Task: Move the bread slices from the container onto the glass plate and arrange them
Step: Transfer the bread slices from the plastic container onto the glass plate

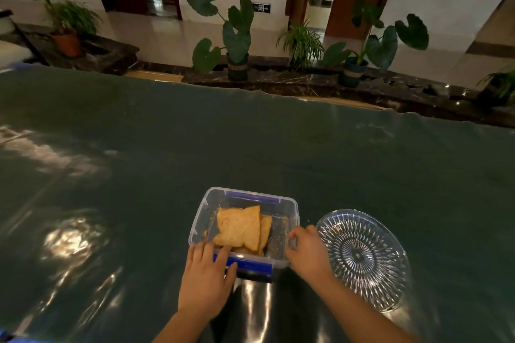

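A clear plastic container (206, 205) with blue clips sits on the table near me, without a lid. Inside it lie a few golden toasted bread slices (239, 227), stacked and overlapping. My left hand (207, 273) grips the container's near left corner, fingers over the rim and touching the lowest slice. My right hand (308, 252) holds the container's near right corner. Just right of the container stands a cut-glass plate (362, 259) with only a few crumbs on it.
The dark green glossy table cover (250, 147) stretches far to the left, right and back. Beyond the far table edge, potted plants (237, 44) stand on a dark marble ledge.
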`<state>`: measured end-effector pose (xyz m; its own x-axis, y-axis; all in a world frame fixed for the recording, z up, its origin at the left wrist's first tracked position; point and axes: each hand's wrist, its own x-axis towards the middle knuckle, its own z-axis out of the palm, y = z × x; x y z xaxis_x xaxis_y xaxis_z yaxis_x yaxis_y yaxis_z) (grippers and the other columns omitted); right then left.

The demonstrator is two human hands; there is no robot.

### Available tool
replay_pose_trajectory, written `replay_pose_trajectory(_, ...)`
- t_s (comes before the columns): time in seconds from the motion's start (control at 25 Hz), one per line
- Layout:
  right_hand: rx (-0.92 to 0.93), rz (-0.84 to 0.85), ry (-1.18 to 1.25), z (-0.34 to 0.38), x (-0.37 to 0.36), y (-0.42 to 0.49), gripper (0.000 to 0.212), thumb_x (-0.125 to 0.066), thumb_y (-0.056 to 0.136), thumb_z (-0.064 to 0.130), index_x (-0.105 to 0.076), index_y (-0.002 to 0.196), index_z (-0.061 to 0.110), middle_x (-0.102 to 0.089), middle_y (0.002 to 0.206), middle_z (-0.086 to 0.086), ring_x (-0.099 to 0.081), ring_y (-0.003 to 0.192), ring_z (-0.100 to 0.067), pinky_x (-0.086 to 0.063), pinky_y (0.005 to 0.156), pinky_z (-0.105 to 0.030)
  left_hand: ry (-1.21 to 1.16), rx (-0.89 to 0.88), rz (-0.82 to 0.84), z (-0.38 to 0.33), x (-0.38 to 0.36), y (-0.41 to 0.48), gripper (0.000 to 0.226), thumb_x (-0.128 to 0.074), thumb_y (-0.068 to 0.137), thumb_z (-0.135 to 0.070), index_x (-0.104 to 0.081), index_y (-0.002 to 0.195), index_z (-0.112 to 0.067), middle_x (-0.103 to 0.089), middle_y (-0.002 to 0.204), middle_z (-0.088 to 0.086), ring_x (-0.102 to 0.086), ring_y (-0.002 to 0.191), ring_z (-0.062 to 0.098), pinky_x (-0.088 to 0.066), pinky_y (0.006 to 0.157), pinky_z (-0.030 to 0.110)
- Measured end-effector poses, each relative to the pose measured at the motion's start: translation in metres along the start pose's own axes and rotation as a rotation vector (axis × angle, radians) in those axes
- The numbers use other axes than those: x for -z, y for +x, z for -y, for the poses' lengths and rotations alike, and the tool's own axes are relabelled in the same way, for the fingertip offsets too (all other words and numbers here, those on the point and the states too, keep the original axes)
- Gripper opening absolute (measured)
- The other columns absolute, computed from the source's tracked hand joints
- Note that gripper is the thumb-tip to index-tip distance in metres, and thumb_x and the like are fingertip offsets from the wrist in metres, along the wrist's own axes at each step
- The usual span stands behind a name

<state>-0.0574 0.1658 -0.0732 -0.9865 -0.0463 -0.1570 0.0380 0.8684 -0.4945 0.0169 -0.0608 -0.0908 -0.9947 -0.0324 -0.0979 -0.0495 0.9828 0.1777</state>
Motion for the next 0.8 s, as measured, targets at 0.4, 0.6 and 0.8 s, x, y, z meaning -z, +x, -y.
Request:
replay_pose_trajectory(0.4, 0.183, 0.181, -0.153, 0.048, -0.011, 0.051, 0.067, -0.057, 0.087, 0.047, -0.04, 0.14, 0.01, -0.048, 0.137, -0.013, -0.048, 0.123, -0.03, -0.044, 0.1, -0.04, -0.144, 0.177, -0.16, -0.018, -0.009, 0.002, 0.04, -0.038, 0.09, -0.057, -0.066, 0.102, -0.032, -0.056, 0.113, -0.002, -0.043, 0.119, 0.019, -0.042, 0.103, 0.037)
replay_pose_trajectory(0.6, -0.005, 0.297, -0.203, 0.057, -0.038, 0.071, 0.072, -0.065, 0.078, 0.056, -0.045, 0.132, 0.012, -0.052, 0.131, -0.014, -0.056, 0.112, -0.029, -0.046, 0.089, -0.037, -0.132, 0.188, -0.149, -0.017, -0.01, 0.004, 0.044, -0.032, 0.089, -0.061, -0.064, 0.102, -0.035, -0.053, 0.114, -0.005, -0.041, 0.12, 0.017, -0.044, 0.101, 0.035)
replay_pose_trajectory(0.8, 0.017, 0.128, -0.18, 0.063, -0.041, 0.068, 0.058, -0.076, 0.071, 0.046, -0.058, 0.117, 0.016, -0.052, 0.122, -0.009, -0.06, 0.1, -0.024, -0.049, 0.08, -0.035, -0.108, 0.182, -0.15, -0.018, -0.013, 0.004, 0.045, -0.03, 0.09, -0.06, -0.065, 0.102, -0.035, -0.054, 0.114, -0.003, -0.042, 0.12, 0.019, -0.043, 0.104, 0.039)
